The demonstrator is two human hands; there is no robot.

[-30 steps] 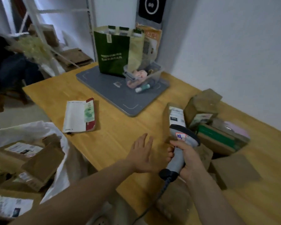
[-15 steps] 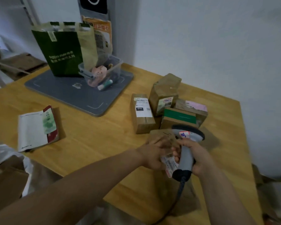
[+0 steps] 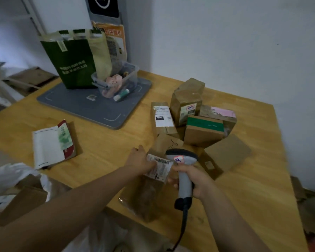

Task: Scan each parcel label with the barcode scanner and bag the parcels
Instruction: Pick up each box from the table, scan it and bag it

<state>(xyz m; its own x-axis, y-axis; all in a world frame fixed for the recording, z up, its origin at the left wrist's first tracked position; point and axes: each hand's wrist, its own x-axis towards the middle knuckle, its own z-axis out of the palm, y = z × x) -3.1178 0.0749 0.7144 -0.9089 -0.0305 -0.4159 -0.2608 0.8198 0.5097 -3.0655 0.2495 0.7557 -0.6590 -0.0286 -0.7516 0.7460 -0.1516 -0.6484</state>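
Note:
My right hand [image 3: 194, 180] grips the handle of a grey barcode scanner [image 3: 182, 161], whose head sits just right of a white label. My left hand [image 3: 139, 160] holds a brown parcel [image 3: 163, 151] by its left side, the barcode label [image 3: 159, 167] facing up near the table's front edge. Behind it lie several more brown parcels: one with a white label [image 3: 162, 117], an upright one [image 3: 186, 102], and one with a green band [image 3: 204, 130]. A white bag [image 3: 13, 176] with parcels inside is at the lower left.
A wooden table [image 3: 102, 142] carries a grey mat [image 3: 91, 106], a green paper bag [image 3: 71, 59], a clear plastic bin [image 3: 116, 79] and a white mailer [image 3: 51, 144]. A flat brown packet [image 3: 145, 197] lies at the front edge. The scanner's cable [image 3: 182, 228] hangs down.
The view has swung right. My left hand went from lying flat on the table to taking hold of the labelled parcel, which now sits tilted up beside the scanner head.

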